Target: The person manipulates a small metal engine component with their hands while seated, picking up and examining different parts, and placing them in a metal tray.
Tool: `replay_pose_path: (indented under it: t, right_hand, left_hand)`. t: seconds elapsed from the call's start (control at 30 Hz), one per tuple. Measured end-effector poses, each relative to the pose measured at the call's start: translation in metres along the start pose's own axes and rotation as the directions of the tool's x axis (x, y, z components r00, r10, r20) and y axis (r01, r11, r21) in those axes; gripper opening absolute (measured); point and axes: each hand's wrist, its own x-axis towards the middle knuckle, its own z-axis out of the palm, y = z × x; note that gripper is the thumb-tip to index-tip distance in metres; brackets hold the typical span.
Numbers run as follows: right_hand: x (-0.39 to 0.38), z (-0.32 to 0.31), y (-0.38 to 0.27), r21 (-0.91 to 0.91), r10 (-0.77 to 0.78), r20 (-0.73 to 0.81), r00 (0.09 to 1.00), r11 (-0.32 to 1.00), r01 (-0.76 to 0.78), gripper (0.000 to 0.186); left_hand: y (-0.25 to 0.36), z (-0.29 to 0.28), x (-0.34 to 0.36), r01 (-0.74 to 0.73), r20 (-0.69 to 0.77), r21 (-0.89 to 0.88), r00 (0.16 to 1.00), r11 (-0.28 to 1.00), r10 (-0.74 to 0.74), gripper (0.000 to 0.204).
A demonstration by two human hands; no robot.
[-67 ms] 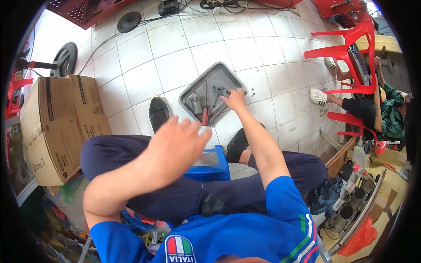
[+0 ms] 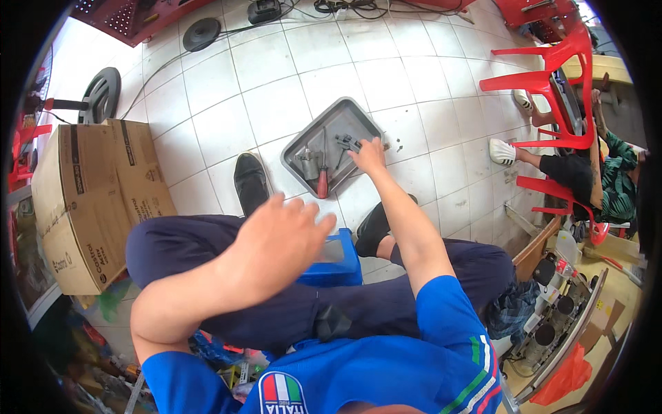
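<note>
A grey tray (image 2: 295,145) lies on the floor in front of me. My right hand (image 2: 370,156) reaches over its right side, fingertips drawn in at several small dark metal parts (image 2: 347,142); what they grip, if anything, is hidden. A screwdriver with a red handle (image 2: 323,185) rests in the tray, its shaft pointing away from me. To its left sits a grey metal cylindrical part (image 2: 307,165). My left hand (image 2: 284,238), slightly blurred, is raised above my lap with its fingers apart and nothing in them.
A blue stool (image 2: 350,265) stands between my legs. Cardboard boxes (image 2: 86,207) are stacked at left. Red plastic chairs (image 2: 576,90) and another person's shoe (image 2: 502,152) are at right. Small dark bits (image 2: 399,145) lie on the tiles beside the tray. Cables (image 2: 352,8) run across the far floor.
My left hand has moved slightly toward my body. My right hand stays at the parts in the tray.
</note>
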Motion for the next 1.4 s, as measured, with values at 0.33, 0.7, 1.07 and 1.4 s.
replay_pose_path:
  t: [0.33, 0.7, 1.07, 1.4]
  right_hand:
    - [0.053, 0.031, -0.028, 0.148, 0.110, -0.118, 0.987, 0.985, -0.092, 0.047]
    - [0.062, 0.055, -0.033, 0.414, 0.273, -0.278, 0.921, 0.899, -0.141, 0.083]
    - [0.049, 0.056, -0.057, 0.324, 0.525, -0.140, 0.840, 0.826, -0.462, 0.103]
    - [0.058, 0.050, -0.054, 0.241, 0.442, -0.066, 0.895, 0.877, -0.415, 0.096]
  left_hand:
    - [0.002, -0.008, 0.022, 0.017, 0.136, 0.096, 0.990, 0.995, -0.030, 0.050]
    - [-0.001, -0.013, 0.027, 0.008, 0.145, 0.043, 0.989, 0.999, -0.014, 0.049]
    - [0.004, -0.010, 0.019, -0.013, 0.107, 0.080, 0.994, 0.997, 0.005, 0.045]
    - [0.011, -0.006, 0.020, -0.054, 0.026, 0.194, 0.998, 0.980, 0.049, 0.041]
